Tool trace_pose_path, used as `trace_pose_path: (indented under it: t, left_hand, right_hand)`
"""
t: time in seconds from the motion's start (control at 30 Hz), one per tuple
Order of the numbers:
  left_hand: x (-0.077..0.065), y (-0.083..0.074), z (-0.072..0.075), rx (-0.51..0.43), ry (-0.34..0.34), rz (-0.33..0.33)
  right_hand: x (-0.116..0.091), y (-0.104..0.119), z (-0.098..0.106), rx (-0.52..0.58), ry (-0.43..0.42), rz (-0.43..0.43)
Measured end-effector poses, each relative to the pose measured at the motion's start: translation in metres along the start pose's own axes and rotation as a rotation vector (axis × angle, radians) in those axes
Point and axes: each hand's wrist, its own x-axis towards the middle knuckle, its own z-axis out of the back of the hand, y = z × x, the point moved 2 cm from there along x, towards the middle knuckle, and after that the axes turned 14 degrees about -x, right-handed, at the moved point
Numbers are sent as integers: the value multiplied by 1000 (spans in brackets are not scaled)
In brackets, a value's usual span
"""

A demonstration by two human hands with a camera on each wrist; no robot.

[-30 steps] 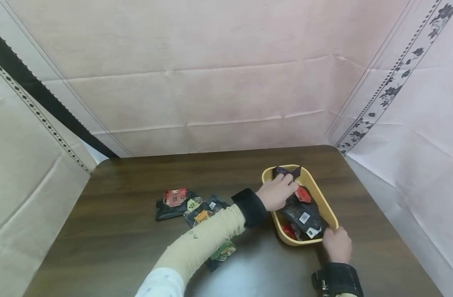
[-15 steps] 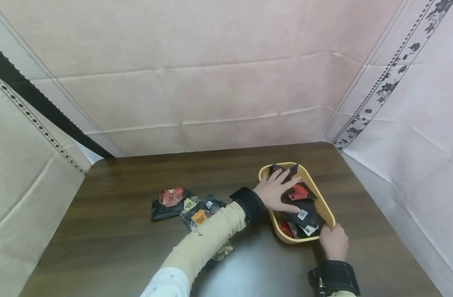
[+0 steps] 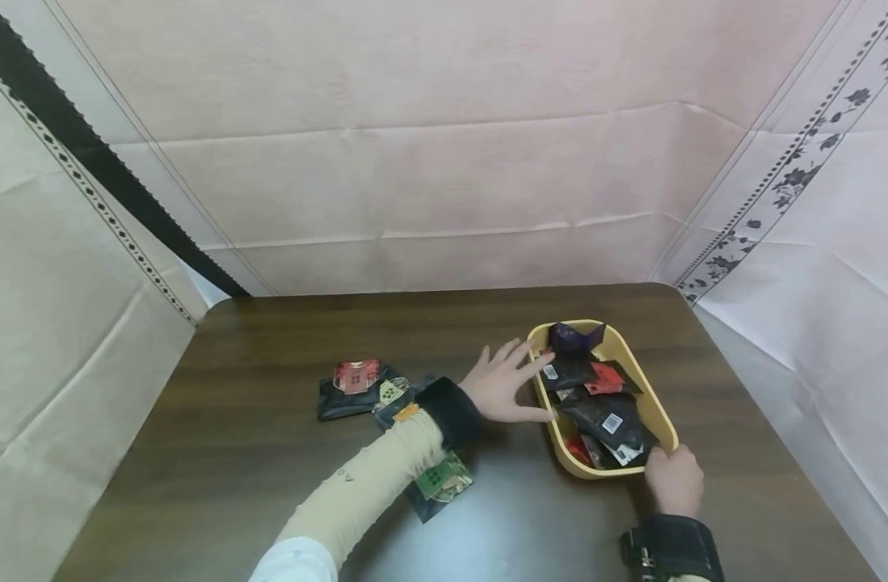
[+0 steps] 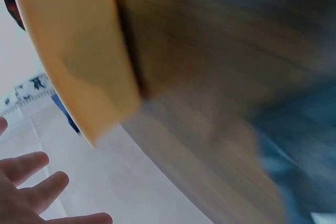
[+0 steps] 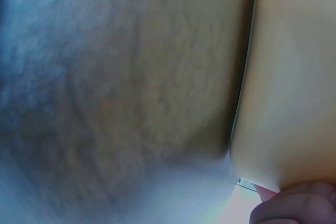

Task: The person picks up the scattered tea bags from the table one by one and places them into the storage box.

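Observation:
A yellow plastic basket (image 3: 654,408) stands at the right of the table, holding several dark sachets. Among them are a purple one (image 3: 574,338), a black one with a red label (image 3: 605,378) and a black one with a white barcode (image 3: 596,411). My left hand (image 3: 503,386) is spread just outside the basket's left side, holding nothing; its fingertips overlap the rim in the head view, and contact cannot be told. In the left wrist view, the fingers (image 4: 37,182) lie apart from the basket wall (image 4: 84,51). My right hand (image 3: 675,482) grips the basket's near right corner.
Left of the basket, on the brown table (image 3: 269,485), lie several more dark sachets. One has a red label (image 3: 355,378), and one with a green label (image 3: 445,478) lies nearer, partly behind my left forearm. A pale cloth (image 3: 414,186) hangs behind the table.
My left hand has spread its fingers and moved left, out from over the basket, leaving the sachets inside. My right hand keeps its grip on the corner.

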Motion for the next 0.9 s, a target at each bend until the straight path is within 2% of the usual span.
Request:
trace_pose_path:
  t: [0.23, 0.37, 0.47, 0.63, 0.77, 0.9]
  left_hand:
    - [-56, 52, 9, 37, -58, 40]
    - [-90, 77, 12, 4, -65, 96]
    - [-108, 90, 11, 8, -63, 150]
    - [-123, 99, 8, 19, -75, 205]
    - [-128, 101, 5, 17, -94, 193]
    - [-131, 97, 0, -13, -95, 167]
  right_hand:
    - [0, 2, 1, -14, 12, 3]
    - [1, 2, 1, -19, 37, -6]
    - [3, 1, 1, -25, 52, -7]
    - [2, 2, 5, -24, 82, -32]
    - [0, 3, 5, -17, 102, -57]
    - [-1, 6, 5, -19, 99, -46]
